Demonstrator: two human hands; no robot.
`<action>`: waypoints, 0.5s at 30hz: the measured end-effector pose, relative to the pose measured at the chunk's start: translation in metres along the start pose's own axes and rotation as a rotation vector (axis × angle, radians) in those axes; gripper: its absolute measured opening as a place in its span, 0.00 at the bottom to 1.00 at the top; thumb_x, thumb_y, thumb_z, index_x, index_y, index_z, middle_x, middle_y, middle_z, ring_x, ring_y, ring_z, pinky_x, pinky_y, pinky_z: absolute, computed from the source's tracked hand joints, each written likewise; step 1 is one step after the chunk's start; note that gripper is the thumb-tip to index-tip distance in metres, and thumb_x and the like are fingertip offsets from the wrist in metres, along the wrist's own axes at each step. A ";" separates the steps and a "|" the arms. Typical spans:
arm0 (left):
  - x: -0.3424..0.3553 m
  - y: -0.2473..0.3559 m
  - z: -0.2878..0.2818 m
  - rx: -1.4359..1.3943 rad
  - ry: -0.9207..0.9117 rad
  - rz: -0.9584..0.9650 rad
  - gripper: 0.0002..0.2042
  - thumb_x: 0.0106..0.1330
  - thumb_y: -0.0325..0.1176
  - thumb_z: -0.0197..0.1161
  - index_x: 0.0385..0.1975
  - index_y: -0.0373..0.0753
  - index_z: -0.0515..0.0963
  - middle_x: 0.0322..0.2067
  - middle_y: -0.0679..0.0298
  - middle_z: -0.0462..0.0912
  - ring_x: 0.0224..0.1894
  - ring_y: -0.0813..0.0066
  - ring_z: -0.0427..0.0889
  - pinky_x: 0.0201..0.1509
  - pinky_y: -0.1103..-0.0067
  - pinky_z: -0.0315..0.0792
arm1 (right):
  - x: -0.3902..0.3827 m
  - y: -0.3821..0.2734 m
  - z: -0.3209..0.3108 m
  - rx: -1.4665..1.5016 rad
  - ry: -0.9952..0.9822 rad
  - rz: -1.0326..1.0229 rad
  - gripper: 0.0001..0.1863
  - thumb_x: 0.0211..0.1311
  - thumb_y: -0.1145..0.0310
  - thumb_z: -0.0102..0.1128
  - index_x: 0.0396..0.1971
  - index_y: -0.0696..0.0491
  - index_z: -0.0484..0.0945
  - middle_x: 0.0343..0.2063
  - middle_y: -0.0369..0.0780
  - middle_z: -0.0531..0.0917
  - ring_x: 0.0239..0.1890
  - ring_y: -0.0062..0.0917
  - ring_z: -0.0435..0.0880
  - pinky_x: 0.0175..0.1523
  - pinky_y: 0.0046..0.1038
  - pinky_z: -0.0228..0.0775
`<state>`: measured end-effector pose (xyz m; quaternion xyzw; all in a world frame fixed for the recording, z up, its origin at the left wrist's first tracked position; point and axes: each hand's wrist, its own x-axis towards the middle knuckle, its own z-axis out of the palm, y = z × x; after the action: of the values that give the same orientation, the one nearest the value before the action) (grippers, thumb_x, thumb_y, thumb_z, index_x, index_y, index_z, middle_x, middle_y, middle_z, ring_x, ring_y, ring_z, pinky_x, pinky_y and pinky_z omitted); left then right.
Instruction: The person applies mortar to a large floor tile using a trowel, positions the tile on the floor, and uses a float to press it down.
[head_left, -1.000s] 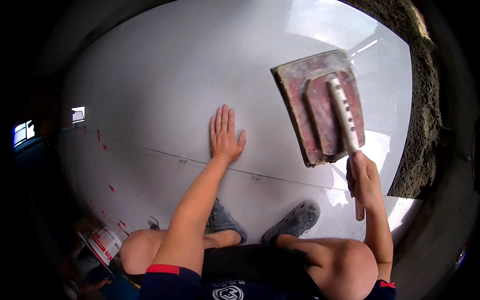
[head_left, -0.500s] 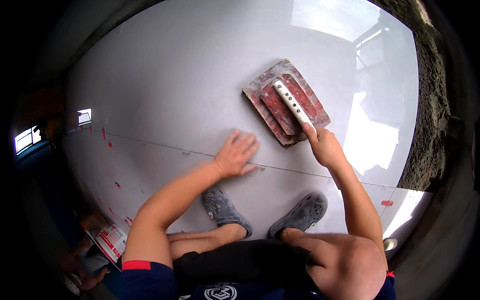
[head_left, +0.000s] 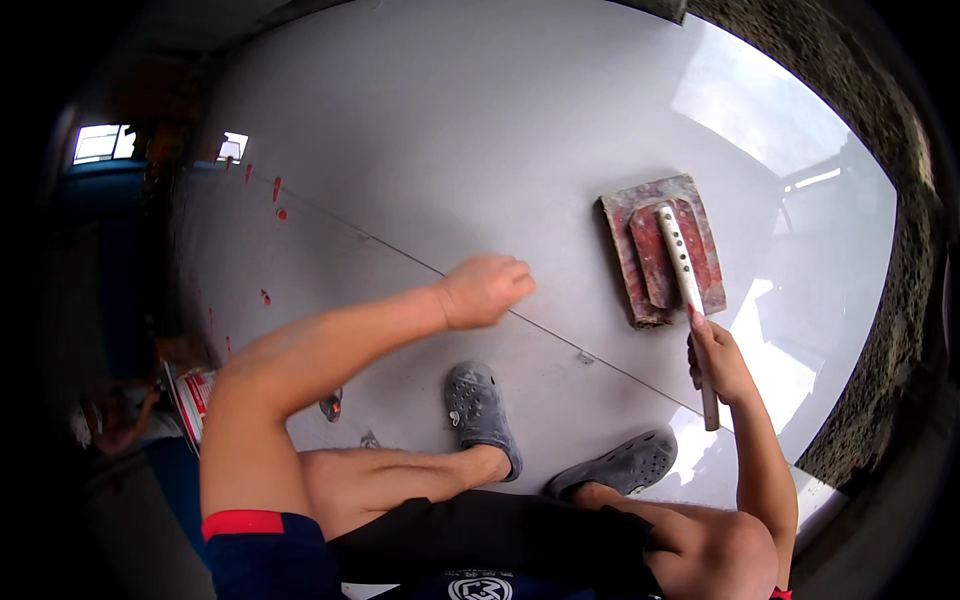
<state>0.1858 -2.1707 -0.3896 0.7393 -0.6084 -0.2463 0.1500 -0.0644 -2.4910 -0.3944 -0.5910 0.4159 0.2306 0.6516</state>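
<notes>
My right hand (head_left: 722, 362) is wrapped round the pale handle of a tile beater (head_left: 690, 265). The handle has a row of dark holes and is fixed to a worn, rectangular red-and-grey head. The head is over the large, glossy grey floor tile (head_left: 450, 130); whether it touches the tile I cannot tell. To the left, my left hand (head_left: 487, 291) is closed into a fist close above the seam between two tiles, with nothing visible in it. Its palm side is hidden.
Red tile spacers (head_left: 281, 214) dot the seams at the left. Rough dark mortar (head_left: 880, 330) borders the tile on the right. My feet, in dark grey clogs (head_left: 481, 415), stand on the nearer tile. A red-and-white bucket (head_left: 192, 400) and another person (head_left: 118, 420) are at the left edge.
My left hand has gone from spread fingers to a fist. My right hand has moved the tile beater rightward, turned its head more upright, and now grips farther along the handle. The view has shifted.
</notes>
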 end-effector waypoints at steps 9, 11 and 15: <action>-0.097 -0.087 0.008 0.183 -0.151 -1.107 0.37 0.72 0.54 0.51 0.70 0.31 0.55 0.70 0.45 0.55 0.73 0.49 0.53 0.74 0.61 0.52 | -0.099 -0.080 -0.015 -0.187 0.262 -0.360 0.27 0.77 0.43 0.41 0.26 0.52 0.68 0.13 0.26 0.64 0.12 0.10 0.59 0.16 0.18 0.49; -0.098 -0.093 0.035 0.098 -0.080 -1.205 0.45 0.71 0.59 0.50 0.74 0.29 0.42 0.75 0.41 0.40 0.77 0.45 0.39 0.78 0.59 0.40 | -0.115 -0.080 -0.008 -0.192 0.272 -0.555 0.28 0.77 0.42 0.40 0.24 0.51 0.66 0.11 0.26 0.62 0.11 0.09 0.58 0.16 0.18 0.47; -0.108 -0.112 0.081 0.194 0.172 -1.127 0.48 0.70 0.62 0.48 0.74 0.26 0.38 0.74 0.36 0.31 0.77 0.41 0.30 0.78 0.55 0.33 | -0.080 -0.025 0.020 -0.329 0.327 -0.587 0.27 0.77 0.46 0.38 0.26 0.54 0.68 0.12 0.32 0.66 0.13 0.17 0.63 0.19 0.25 0.53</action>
<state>0.2195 -2.0349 -0.4957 0.9770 -0.1262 -0.1702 -0.0239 -0.0834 -2.4608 -0.3155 -0.8109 0.2849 0.0003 0.5111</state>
